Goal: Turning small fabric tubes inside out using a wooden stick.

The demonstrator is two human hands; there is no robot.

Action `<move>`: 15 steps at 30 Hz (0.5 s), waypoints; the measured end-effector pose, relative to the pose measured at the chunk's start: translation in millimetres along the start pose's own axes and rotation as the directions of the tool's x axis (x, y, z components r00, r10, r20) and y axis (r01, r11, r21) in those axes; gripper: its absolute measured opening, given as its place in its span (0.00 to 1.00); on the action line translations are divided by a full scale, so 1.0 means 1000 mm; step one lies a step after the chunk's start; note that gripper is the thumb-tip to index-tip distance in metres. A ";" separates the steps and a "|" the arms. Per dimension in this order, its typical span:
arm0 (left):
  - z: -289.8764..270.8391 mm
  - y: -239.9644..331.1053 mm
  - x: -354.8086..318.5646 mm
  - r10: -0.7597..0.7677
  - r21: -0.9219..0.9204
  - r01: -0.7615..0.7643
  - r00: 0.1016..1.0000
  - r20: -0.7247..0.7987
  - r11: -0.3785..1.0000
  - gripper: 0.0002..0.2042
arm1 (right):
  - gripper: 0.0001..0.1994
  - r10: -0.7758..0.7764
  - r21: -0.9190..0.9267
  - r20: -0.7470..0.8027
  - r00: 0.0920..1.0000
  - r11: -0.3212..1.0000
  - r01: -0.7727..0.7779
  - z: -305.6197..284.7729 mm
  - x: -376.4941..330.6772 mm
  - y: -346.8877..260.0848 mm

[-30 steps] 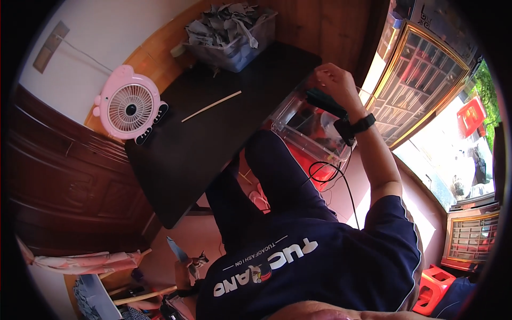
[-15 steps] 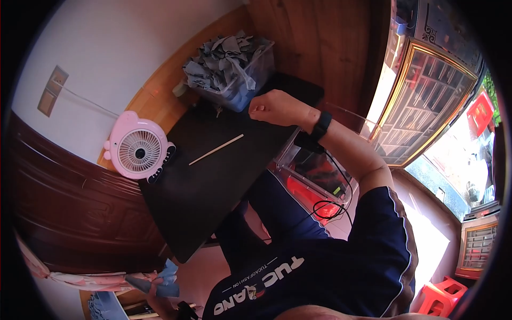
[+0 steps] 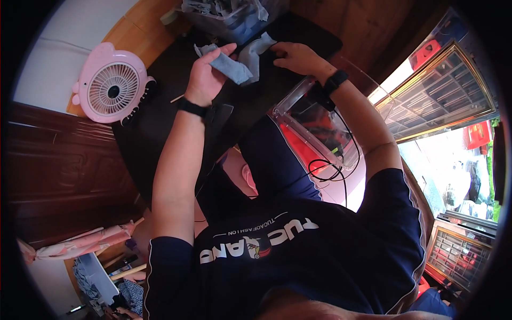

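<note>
My left hand (image 3: pixel 209 76) is over the dark table, its fingers and thumb closed around a grey-blue cloth piece (image 3: pixel 232 68) that looks folded or doubled. From it a second flap of the same cloth (image 3: pixel 252 57) rises toward the right. At that flap's upper right corner are the curled fingers of my right hand (image 3: pixel 300 57), which appear to pinch the edge. A pale thin stick (image 3: pixel 177 98) lies on the table, mostly hidden behind my left wrist.
A clear plastic bin (image 3: pixel 242 26) heaped with grey cloth pieces stands at the table's far side. On the left is a pink fan (image 3: pixel 113 85). Right of the black table (image 3: pixel 154 133) are a transparent box (image 3: pixel 314 122) and a looped black cable (image 3: pixel 328 168).
My left hand has come up from the lower left to the table with the grey-blue cloth. My right hand, a closed fist near the bin before, is now at the cloth. The view has shifted.
</note>
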State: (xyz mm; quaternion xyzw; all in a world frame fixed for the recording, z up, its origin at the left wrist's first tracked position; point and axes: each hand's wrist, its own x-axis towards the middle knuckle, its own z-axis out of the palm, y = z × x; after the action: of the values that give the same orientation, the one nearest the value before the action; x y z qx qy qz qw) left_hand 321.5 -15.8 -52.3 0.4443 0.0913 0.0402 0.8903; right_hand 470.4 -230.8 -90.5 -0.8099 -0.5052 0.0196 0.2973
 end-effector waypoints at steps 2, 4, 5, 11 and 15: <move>-0.005 -0.012 0.015 0.131 0.038 -0.127 0.981 -0.144 0.991 0.20 | 0.20 -0.007 -0.025 -0.094 0.996 1.000 0.005 0.007 0.002 0.001; -0.014 -0.016 0.011 0.205 0.066 -0.196 0.962 -0.179 0.978 0.20 | 0.22 0.042 -0.080 -0.118 0.992 0.995 -0.051 0.009 0.005 -0.001; -0.021 -0.015 0.000 0.172 0.019 -0.171 0.974 -0.150 0.985 0.20 | 0.22 0.017 -0.067 -0.108 0.994 0.997 -0.024 0.010 0.007 -0.002; -0.060 0.029 -0.091 0.076 0.052 -0.072 0.994 -0.078 0.996 0.21 | 0.21 0.119 -0.317 -0.376 0.919 0.915 -0.248 0.019 0.036 0.005; -0.085 0.055 -0.137 0.135 0.063 -0.127 0.978 -0.158 0.990 0.20 | 0.18 -0.038 -0.456 -0.089 0.995 0.890 -0.006 0.013 0.053 0.009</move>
State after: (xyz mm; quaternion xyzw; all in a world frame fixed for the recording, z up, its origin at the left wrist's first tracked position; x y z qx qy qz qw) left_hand 171.4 62.9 -40.9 0.4680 0.1350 0.1324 0.8632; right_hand 499.2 -183.8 -91.1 -0.8528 -0.4876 -0.1405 0.1232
